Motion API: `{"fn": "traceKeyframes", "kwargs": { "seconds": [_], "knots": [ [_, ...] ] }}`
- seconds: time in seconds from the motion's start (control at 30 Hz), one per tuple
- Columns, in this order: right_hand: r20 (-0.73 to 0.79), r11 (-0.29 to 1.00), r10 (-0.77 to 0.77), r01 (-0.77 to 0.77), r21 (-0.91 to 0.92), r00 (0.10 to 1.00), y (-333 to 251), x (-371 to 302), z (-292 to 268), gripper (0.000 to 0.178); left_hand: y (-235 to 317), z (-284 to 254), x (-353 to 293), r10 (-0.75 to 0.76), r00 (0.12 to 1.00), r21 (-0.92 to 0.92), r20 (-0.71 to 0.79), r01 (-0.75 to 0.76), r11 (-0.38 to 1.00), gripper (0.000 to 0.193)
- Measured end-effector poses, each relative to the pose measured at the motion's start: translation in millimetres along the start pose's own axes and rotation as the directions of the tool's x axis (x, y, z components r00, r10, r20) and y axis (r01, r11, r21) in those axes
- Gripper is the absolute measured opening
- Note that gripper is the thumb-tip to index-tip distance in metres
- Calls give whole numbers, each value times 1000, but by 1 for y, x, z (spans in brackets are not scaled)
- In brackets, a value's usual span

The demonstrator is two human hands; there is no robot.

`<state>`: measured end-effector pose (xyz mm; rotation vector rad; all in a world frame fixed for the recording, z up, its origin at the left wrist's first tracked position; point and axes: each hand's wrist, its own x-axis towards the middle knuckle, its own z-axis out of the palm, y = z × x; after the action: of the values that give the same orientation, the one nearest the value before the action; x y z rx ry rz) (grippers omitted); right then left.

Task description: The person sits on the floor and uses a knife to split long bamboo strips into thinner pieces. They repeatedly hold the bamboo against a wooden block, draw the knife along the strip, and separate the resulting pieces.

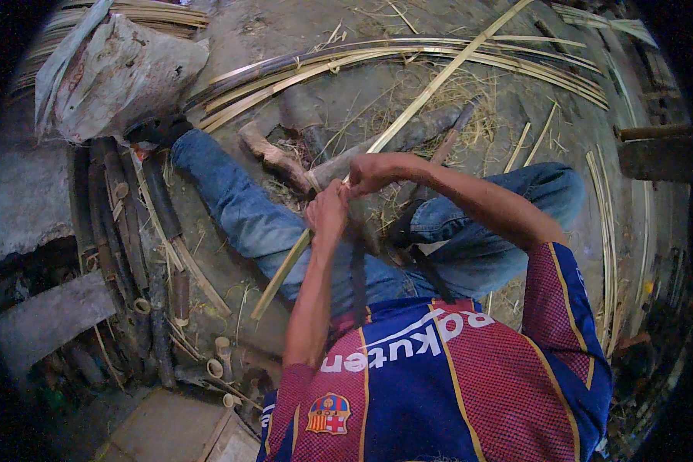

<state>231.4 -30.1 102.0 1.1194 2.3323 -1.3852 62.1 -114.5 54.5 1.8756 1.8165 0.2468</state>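
Observation:
A long pale bamboo strip (431, 91) runs slantwise from the far right, through both hands, to a free end over the floor at the near left. My left hand (327, 209) is closed round it above my bent-out leg. Just beyond, almost touching it, my right hand (373, 172) pinches the same strip, fingers curled in. Whether a small blade is tucked between the hands cannot be made out. Under the strip lies a rough wooden log (416, 132), with a brown forked piece of wood (276, 158) beside it.
A bundle of split bamboo strips (285, 83) arcs across the floor ahead. Dark bamboo poles (135, 231) are stacked at the left, below a whitish sack (123, 77). More thin strips (608, 246) lie at the right. Fine shavings (477, 115) litter the ground around the log.

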Motion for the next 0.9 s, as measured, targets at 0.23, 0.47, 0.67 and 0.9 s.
{"fn": "traceKeyframes", "kwargs": {
  "seconds": [0.23,0.47,0.67,0.9],
  "knots": [
    [-561,998,-42,4,-69,827,27,31,9,20,5,4,-2,-25,1000,98,-11,26,995,34],
    [-475,877,-50,-189,-442,879,18,-17,27,11,-3,-2,-1,-23,997,-100,70,30,995,45],
    [-244,971,-130,73,-229,961,-13,-26,41,21,-41,16,14,22,992,-284,122,13,959,61],
    [-406,977,-207,164,-140,890,2,48,12,25,-39,13,12,-115,982,-361,150,163,918,63]
  ]
}}
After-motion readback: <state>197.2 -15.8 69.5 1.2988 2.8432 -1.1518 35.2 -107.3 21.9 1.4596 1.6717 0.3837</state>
